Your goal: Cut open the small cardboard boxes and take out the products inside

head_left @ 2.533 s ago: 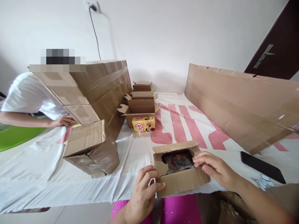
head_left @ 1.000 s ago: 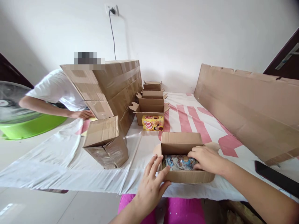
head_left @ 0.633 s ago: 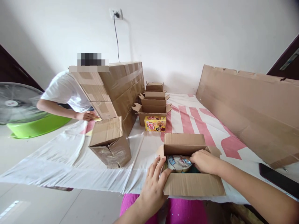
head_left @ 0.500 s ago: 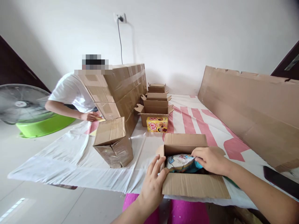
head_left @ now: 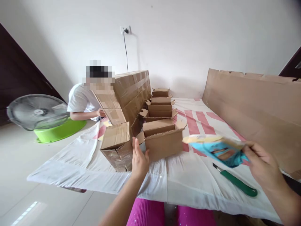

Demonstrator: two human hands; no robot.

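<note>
My right hand grips one end of a blue and cream plastic packet, held above the table and smeared by motion. An open cardboard box stands left of the packet with its flaps up; its bottom is out of sight. Against the left end of this box is my left hand, fingers stretched upward and nothing grasped. Close to that hand sits a taped, closed carton. A green-handled utility knife lies under the packet, its blade out.
Several open boxes line up toward the wall. Left of them rises a stack of taped cartons, with a person in a white shirt behind it. A large cardboard sheet stands along the right. A fan is on the far left.
The packet has come out of the box and moved right in my right hand. The box has shifted away and left, now hiding the yellow printed box. The knife has come into full view.
</note>
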